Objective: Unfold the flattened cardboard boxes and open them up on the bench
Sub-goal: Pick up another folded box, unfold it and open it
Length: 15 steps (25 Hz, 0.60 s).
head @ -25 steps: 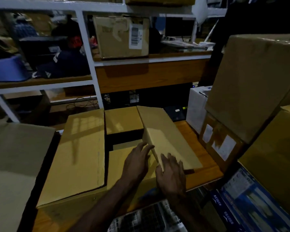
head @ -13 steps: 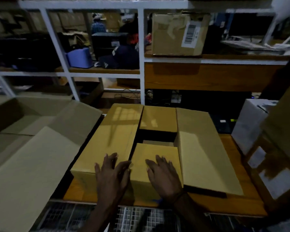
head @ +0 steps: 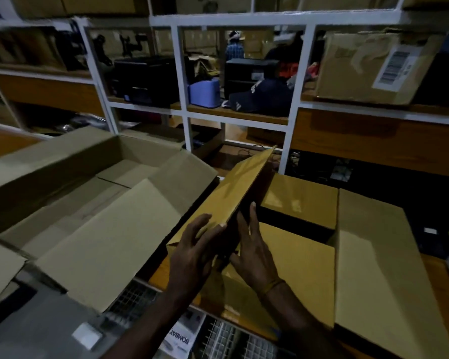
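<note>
A small yellow-brown cardboard box stands on the wooden bench with its flaps spread. Its left flap is tilted up at a steep angle. My left hand lies against the flap's outer face with fingers spread. My right hand touches the flap's inner face, fingers straight and pointing up. The right flap lies flat to the right, and the far flap lies flat behind the dark opening.
A large opened grey-brown box fills the left. White metal shelving behind holds a labelled carton, a blue container and dark equipment. A wire rack sits below the bench's front edge.
The box's left flap, lying flat half a second ago, now stands raised between my hands. My hands moved from the near flap to it. The view swung left, showing more of the large box.
</note>
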Motion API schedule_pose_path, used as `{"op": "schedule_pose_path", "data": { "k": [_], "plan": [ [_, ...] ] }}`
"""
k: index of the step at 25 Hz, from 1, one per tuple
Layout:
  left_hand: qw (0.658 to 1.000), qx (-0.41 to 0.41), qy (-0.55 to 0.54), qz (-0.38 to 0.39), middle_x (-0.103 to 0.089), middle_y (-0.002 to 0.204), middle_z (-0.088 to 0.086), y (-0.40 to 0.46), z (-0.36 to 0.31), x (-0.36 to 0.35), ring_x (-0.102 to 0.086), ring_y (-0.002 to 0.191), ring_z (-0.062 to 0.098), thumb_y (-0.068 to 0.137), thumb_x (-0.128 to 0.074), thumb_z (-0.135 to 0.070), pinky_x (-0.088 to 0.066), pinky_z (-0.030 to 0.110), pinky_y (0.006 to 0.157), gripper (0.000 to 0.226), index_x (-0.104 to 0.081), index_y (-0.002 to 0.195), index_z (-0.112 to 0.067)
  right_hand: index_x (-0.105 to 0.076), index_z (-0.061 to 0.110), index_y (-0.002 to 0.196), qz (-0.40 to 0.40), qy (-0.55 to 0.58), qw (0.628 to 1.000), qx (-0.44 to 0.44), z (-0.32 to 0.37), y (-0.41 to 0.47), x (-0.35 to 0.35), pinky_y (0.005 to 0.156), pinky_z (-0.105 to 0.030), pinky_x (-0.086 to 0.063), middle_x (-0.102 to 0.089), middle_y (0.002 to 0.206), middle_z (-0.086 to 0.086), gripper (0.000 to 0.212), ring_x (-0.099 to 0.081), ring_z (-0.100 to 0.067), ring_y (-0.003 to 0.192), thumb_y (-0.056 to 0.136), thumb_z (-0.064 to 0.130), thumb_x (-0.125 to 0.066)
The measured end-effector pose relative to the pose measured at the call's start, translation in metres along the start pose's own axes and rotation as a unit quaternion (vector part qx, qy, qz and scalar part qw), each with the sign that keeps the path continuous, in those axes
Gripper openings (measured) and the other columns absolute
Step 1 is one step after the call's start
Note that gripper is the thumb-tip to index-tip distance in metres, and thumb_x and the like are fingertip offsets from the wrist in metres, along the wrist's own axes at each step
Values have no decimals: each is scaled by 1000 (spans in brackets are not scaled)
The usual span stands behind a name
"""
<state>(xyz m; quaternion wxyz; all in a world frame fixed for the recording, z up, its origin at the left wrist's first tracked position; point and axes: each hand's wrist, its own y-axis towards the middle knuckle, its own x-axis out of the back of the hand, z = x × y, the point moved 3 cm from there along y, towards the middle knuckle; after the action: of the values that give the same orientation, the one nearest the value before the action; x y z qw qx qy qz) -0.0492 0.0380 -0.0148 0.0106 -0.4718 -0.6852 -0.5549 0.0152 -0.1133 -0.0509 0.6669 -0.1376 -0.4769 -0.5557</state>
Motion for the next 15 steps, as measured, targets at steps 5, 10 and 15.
{"op": "schedule_pose_path", "data": {
  "k": [5, 10, 15],
  "plan": [
    [996, 5, 62, -66, -13, 164, 6, -4, 35, 15, -27, 146, 36, 96, -48, -15, -51, 39, 98, 55, -34, 149, -26, -15, 28, 156, -1, -44, 995, 93, 42, 41, -19, 94, -48, -51, 23, 162, -2, 99, -16, -35, 149, 79, 14, -75],
    [968, 52, 243, 26, -10, 165, 8, -23, 89, 22, -11, 150, 36, 95, -46, -31, -17, 53, 120, 57, -38, 150, -16, 0, 44, 154, 50, -96, 984, 141, 67, 74, -48, 114, -49, -32, 27, 160, 3, 101, 7, -28, 151, 87, 20, -71],
    [939, 127, 297, 113, -28, 160, 11, -26, 124, 27, -17, 149, 36, 95, -39, -46, -12, 54, 119, 54, -48, 144, -25, -12, 49, 151, 94, -125, 978, 136, 72, 95, -83, 116, -48, -29, 26, 161, 4, 77, 3, -28, 152, 96, 25, -59]
  ]
}}
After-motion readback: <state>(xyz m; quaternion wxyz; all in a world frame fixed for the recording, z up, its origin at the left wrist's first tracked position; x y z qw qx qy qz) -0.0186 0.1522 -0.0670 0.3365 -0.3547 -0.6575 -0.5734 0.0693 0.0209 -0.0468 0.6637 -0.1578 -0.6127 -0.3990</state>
